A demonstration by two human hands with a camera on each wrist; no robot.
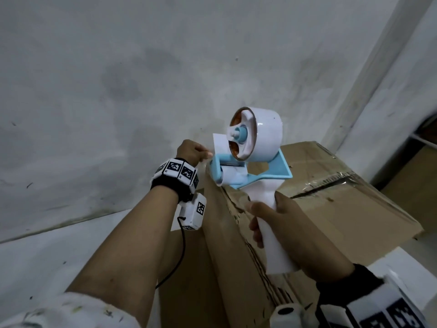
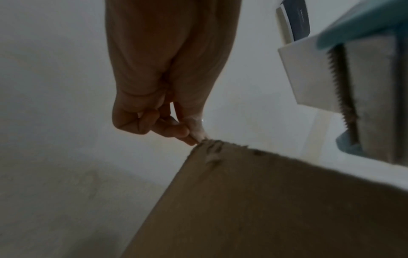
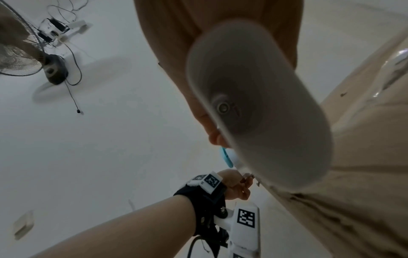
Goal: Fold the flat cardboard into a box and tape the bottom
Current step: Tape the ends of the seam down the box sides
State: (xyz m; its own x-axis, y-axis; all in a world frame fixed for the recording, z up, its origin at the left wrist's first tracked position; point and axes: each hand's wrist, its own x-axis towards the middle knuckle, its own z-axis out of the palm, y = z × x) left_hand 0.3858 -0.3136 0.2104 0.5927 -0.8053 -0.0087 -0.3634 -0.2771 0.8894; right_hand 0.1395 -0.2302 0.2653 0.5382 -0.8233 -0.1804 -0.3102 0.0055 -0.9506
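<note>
Already folded, the box (image 1: pixel 319 197) shows a taped seam; right hand (image 1: pixel 298 235) grips the tape dispenser (image 1: pixel 250 150), left hand (image 1: pixel 191 152) fingers pinch the tape end (image 2: pixel 197 130), another strip pending.

One box (image 1: pixel 319 204) — one tape dispenser (image 1: pixel 255 150)

Box (image 1: pixel 331 204): matt brown cardboard, frayed edges, glossy clear tape. Tape dispenser (image 1: pixel 255 147): smooth glossy plastic.

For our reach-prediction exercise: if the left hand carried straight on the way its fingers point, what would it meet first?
Probably the blue-and-white plastic tape dispenser: the left hand points its pinched fingers at its blue roller end, just above the brown cardboard box corner; depth is unclear.
</note>
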